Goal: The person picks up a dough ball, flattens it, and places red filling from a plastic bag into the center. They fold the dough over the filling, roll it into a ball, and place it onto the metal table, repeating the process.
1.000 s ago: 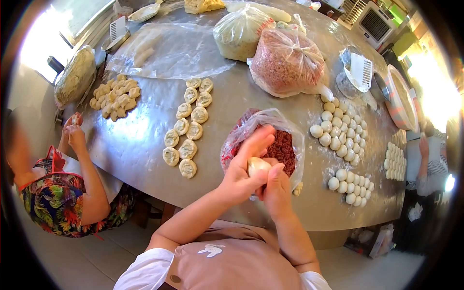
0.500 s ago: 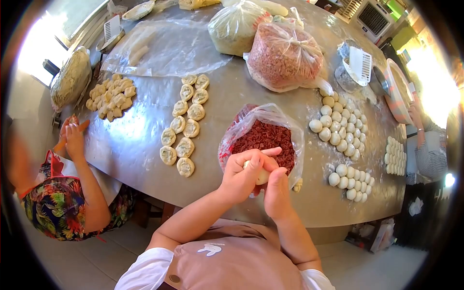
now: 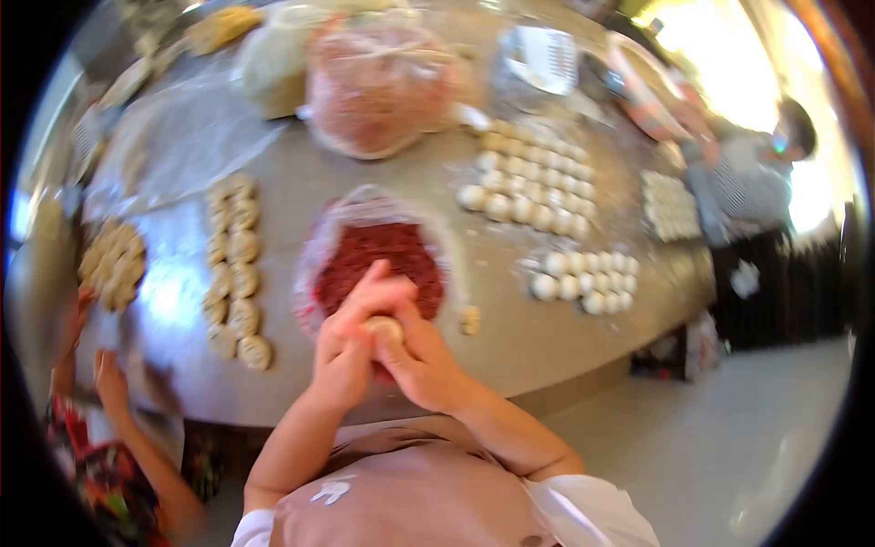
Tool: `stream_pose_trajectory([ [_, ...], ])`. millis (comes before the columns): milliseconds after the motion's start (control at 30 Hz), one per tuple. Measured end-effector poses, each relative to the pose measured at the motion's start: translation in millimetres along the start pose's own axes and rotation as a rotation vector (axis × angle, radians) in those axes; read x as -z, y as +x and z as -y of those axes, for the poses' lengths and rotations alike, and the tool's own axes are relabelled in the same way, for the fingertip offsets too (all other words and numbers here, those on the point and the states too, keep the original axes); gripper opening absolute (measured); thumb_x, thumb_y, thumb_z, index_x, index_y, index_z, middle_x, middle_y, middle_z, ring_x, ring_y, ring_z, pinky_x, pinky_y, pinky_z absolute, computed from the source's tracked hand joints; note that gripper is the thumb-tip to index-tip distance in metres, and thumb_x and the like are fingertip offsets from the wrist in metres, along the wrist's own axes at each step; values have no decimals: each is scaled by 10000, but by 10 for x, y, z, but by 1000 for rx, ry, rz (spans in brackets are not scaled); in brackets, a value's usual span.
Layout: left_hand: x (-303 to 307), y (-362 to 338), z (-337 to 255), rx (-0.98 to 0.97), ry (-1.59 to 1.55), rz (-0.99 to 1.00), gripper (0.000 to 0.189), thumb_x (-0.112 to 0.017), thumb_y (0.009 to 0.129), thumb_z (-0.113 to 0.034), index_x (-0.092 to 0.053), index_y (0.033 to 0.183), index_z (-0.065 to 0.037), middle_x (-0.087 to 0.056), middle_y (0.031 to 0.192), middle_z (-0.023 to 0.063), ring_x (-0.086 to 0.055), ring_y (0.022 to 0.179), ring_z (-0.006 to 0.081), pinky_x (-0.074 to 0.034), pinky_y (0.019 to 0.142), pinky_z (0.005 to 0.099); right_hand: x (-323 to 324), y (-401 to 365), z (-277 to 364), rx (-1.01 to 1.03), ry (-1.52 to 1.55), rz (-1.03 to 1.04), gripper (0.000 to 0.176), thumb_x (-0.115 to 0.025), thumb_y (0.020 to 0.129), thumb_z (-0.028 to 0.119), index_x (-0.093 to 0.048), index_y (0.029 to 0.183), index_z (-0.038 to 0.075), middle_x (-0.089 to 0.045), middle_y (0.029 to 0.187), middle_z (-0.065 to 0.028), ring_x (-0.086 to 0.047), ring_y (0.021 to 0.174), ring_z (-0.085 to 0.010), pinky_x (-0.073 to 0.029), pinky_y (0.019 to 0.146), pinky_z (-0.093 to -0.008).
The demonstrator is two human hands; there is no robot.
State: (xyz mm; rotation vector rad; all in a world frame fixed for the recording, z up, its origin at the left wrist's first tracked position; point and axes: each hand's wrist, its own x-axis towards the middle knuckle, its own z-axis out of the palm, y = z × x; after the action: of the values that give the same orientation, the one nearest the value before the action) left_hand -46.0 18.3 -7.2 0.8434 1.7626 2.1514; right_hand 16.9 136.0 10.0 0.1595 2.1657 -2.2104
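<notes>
My left hand [image 3: 344, 351] and my right hand [image 3: 427, 365] are closed together around a pale dough ball [image 3: 385, 328]. Only part of the ball shows between the fingers and thumbs. Right behind them, an open plastic bag of dark red, crumbly filling [image 3: 392, 251] sits on the metal table [image 3: 492, 356]. My fingertips overlap its lower edge in this view. A small scrap of dough [image 3: 469, 320] lies just right of the bag.
To the left are dough rounds [image 3: 243, 283] in two columns and a heap of dough pieces [image 3: 114, 264]. White dough balls [image 3: 538, 187] stand in groups on the right. A tied bag of pinkish filling [image 3: 378, 91] is behind. Co-workers are at both sides.
The view has swung to the right, so the table's things appear further left. My hands stay around the dough ball, with the fingers now crossed more closely over it.
</notes>
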Motion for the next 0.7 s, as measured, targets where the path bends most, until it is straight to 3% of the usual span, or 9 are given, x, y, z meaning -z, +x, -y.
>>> stream_pose_trajectory([
  [33, -92, -6, -57, 158, -200, 13, 791, -372, 907, -684, -469, 1308, -9, -493, 1340, 150, -454, 1262, 327, -278, 1103, 458, 84, -53, 63, -58, 150, 22, 404, -417, 1007, 433, -500, 1163, 70, -575, 822, -24, -529, 642, -102, -438, 551, -250],
  [67, -186, -18, -120, 318, -398, -5, 955, -370, 846, -776, -323, 1454, -41, -382, 1462, 131, -433, 1270, 295, -284, 1093, 435, 240, -127, 58, -119, 122, -64, 378, -442, 1000, 401, -485, 1177, 70, -579, 839, -33, -534, 649, -99, -441, 561, -247],
  [167, -183, -11, -38, 280, -383, -15, 1027, -419, 814, -797, -211, 1506, -67, -301, 1510, 111, -383, 1299, 228, -318, 1054, 396, 796, -401, -57, -251, 103, -298, 340, -509, 979, 319, -455, 1190, 57, -585, 876, -52, -546, 667, -100, -455, 583, -249],
  [200, -178, -2, -62, 248, -365, 3, 922, -490, 871, -688, -231, 1500, -65, -329, 1489, 121, -420, 1272, 220, -340, 1037, 373, 1037, -522, -115, -269, 123, -387, 334, -527, 974, 301, -455, 1176, 46, -583, 880, -53, -549, 670, -106, -463, 587, -256],
  [300, -78, -24, -27, 409, -270, 90, 802, -540, 921, -541, -244, 1494, -63, -339, 1479, 130, -461, 1235, 221, -369, 1012, 357, 1583, -854, -475, -71, -417, -723, 392, -643, 906, 197, -441, 1185, 11, -560, 979, -98, -565, 760, -129, -492, 635, -280],
  [367, -108, -50, 4, 470, -300, 75, 726, -562, 941, -434, -262, 1486, -60, -363, 1459, 132, -491, 1203, 217, -389, 992, 340, 1855, -1054, -545, -188, -819, -857, 447, -703, 845, 185, -463, 1166, -12, -575, 1014, -172, -599, 785, -215, -506, 698, -328],
  [533, -164, -110, 7, 529, -277, 89, 662, -564, 953, -371, -296, 1470, -57, -396, 1433, 124, -507, 1190, 214, -399, 989, 336, 2068, -1113, -512, -366, -968, -874, 457, -737, 813, 133, -496, 1172, -13, -547, 1071, -170, -615, 814, -261, -518, 729, -349],
  [633, -142, -138, -21, 535, -267, 71, 597, -558, 961, -328, -342, 1439, -42, -421, 1415, 116, -519, 1179, 210, -411, 980, 333, 2141, -1079, -641, -205, -1066, -860, 420, -729, 816, 94, -519, 1168, 1, -514, 1118, -156, -618, 818, -259, -526, 747, -347],
  [700, -121, -146, -63, 542, -264, 63, 534, -549, 970, -294, -380, 1400, -26, -450, 1389, 95, -508, 1181, 196, -395, 989, 330, 2144, -1040, -641, -200, -1045, -872, 400, -720, 821, 79, -529, 1165, 9, -500, 1134, -146, -618, 819, -255, -531, 756, -346],
])
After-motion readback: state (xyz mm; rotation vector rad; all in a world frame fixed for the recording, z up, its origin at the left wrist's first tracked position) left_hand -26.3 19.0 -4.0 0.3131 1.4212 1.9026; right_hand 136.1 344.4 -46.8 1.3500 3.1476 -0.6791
